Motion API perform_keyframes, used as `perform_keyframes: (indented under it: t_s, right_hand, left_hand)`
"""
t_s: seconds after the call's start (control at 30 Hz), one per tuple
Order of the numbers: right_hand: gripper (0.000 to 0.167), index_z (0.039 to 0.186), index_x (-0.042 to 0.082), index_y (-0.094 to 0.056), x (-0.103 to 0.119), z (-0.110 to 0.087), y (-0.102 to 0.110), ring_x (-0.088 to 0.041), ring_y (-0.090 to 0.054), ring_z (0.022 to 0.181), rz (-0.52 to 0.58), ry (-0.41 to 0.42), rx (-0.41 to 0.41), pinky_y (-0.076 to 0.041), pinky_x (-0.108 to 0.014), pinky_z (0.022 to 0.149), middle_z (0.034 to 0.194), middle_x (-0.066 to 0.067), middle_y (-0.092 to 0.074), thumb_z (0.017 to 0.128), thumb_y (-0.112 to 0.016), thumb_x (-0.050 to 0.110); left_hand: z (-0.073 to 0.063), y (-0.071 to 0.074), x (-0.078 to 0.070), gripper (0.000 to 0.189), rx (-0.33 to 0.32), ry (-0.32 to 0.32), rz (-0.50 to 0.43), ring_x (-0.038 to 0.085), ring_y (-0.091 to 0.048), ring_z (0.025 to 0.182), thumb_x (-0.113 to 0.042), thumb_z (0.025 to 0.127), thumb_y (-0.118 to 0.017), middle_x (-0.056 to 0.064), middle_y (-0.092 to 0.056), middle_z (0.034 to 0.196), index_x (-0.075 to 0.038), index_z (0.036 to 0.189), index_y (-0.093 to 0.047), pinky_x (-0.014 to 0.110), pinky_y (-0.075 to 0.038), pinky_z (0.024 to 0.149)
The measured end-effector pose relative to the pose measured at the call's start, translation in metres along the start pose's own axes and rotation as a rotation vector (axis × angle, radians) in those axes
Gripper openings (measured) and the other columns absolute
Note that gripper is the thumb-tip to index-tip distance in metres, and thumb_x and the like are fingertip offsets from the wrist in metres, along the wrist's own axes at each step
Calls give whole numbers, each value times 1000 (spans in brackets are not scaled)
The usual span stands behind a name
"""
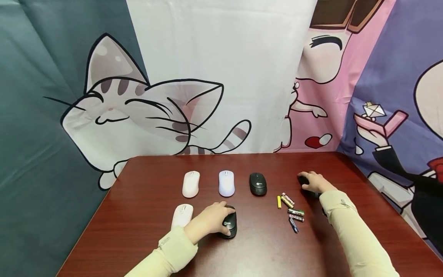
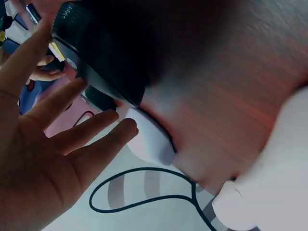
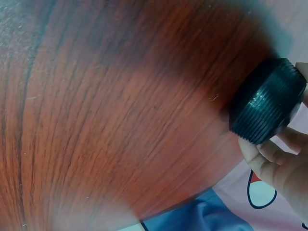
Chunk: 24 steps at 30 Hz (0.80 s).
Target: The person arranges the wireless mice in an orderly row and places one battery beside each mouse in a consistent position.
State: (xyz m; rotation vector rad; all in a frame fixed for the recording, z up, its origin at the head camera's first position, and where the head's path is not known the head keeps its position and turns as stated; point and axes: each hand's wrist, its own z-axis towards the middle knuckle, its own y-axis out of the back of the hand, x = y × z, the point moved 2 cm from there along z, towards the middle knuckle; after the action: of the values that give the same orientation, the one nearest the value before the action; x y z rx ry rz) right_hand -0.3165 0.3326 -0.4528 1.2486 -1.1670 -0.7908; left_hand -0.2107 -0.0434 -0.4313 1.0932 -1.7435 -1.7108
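Near black mouse is pinched in the left hand, probably just to keep it steady. Batteries are bunched to the right, likely so none wander off; farther right, another black mouse is gripped by the right hand.

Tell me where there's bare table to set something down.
The table is bare left of the white mice, and at the front between the sleeves, nearer you than the batteries. It's crowded among the batteries and around the left grip.
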Motion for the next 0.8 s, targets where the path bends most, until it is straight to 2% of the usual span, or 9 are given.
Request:
perform_keyframes:
  t_s: [0.07, 0.3, 0.53, 0.67, 0.8]
  right_hand:
    - [45, 120, -5, -52, 0, -1, 1, -51, -48, 108, 4, -5, -17, -36, -64, 91, 114, -37, -53, 80, -63, 10]
    - [45, 121, -6, -53, 2, -2, 7, -55, -46, 106, 35, -41, -61, -37, -65, 87, 124, -36, -47, 81, -61, 12]
    - [47, 128, -1, -49, 6, 1, 11, -58, -42, 95, 58, -120, -53, -41, -67, 73, 128, -35, -39, 84, -57, 14]
    - [47, 128, -1, -48, 11, 2, 17, -57, -40, 93, 71, -144, -77, -41, -66, 70, 128, -36, -37, 85, -56, 16]
    - [46, 127, -2, -48, 17, 3, 21, -57, -41, 94, 85, -143, -145, -40, -65, 74, 125, -38, -38, 86, -56, 18]
  left_hand:
    - [3, -1, -2, 62, 7, -2, 39, 25, -59, 99, -37, 67, -83, 9, -60, 116, -17, 121, -63, 33, -51, 79]
    - [12, 1, -8, 51, 12, -16, 91, 19, -62, 93, -39, 70, -81, 3, -66, 104, -18, 114, -67, 30, -50, 76]
    - [14, -1, -7, 49, -5, -29, 61, 16, -63, 91, -36, 65, -84, 1, -69, 98, -15, 106, -69, 29, -50, 76]
    - [13, -2, -6, 48, -14, -31, 35, 16, -63, 93, -35, 64, -85, 0, -70, 99, -15, 104, -69, 28, -49, 79]
    - [11, -2, -5, 48, -15, -32, 14, 18, -63, 97, -34, 65, -85, 1, -70, 101, -13, 105, -69, 28, -49, 84]
